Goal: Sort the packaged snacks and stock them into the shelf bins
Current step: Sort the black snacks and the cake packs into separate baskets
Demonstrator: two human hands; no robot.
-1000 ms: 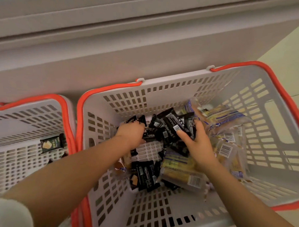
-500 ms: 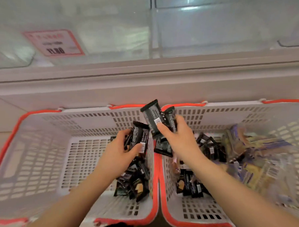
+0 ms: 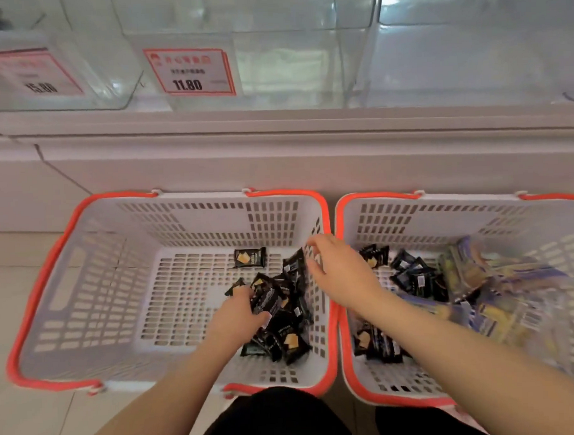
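Left hand point(image 3: 237, 313) lowered, forearm bare, fingers curled, thumb pressed on a dark packet point(image 3: 266, 302). Right hand point(image 3: 339, 269) raised further off, palm down, fingers loosely spread, holding nothing. Both motion-blurred.

Single head-worn wide-angle view, aimed forward and steeply down. Two red-rimmed baskets, the left basket point(image 3: 45, 277) and the right basket point(image 3: 443, 207), are seen close from above on the floor point(image 3: 21, 426). Clear shelf bins point(image 3: 288, 62) with price tags point(image 3: 190, 72) are framed along the top, bowed by the lens. Forearms enter from the bottom edge.
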